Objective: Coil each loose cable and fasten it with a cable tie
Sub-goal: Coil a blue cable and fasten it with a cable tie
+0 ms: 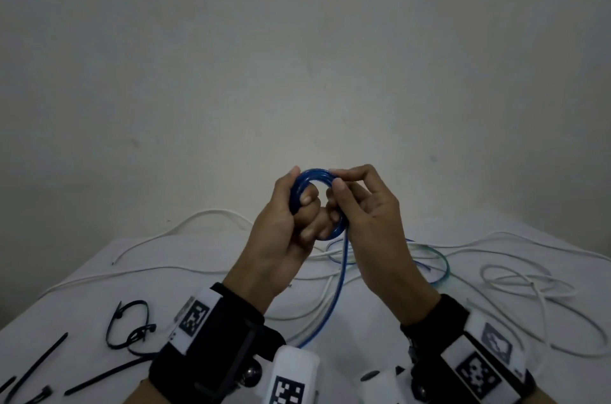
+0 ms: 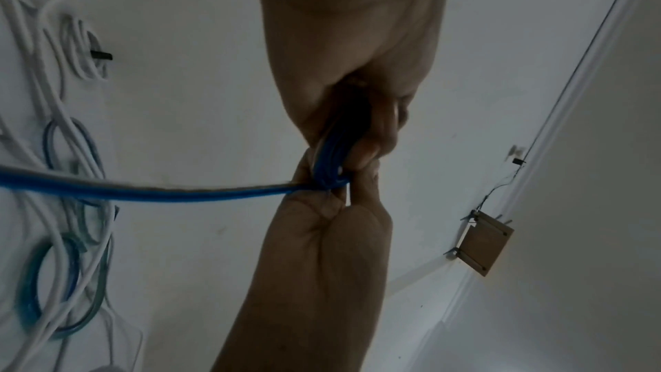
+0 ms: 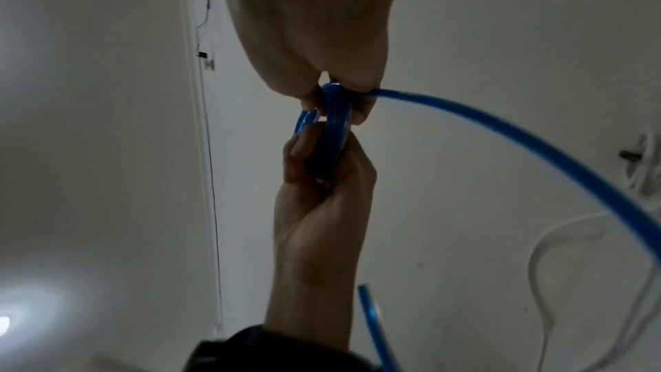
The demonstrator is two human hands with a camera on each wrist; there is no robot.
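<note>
A small coil of blue cable [image 1: 315, 174] is held up above the table between both hands. My left hand [image 1: 282, 225] grips the coil's left side, thumb on the outside and fingers curled through the ring. My right hand [image 1: 372, 222] pinches its top right edge between thumb and forefinger. The loose blue tail [image 1: 334, 298] drops from the coil's bottom toward my wrists. In the left wrist view the coil [image 2: 332, 157] sits edge-on between both hands, tail [image 2: 143, 191] running left. The right wrist view shows the coil [image 3: 338, 123] and tail [image 3: 500, 129] arcing right.
Black cable ties lie at the front left of the white table [image 1: 66, 314], one looped [image 1: 129, 327], others straight [image 1: 105, 377]. Loose white cables [image 1: 198, 215] sprawl across the back, with a white bundle [image 1: 529, 281] at right and a teal cable [image 1: 443, 264] behind my right hand.
</note>
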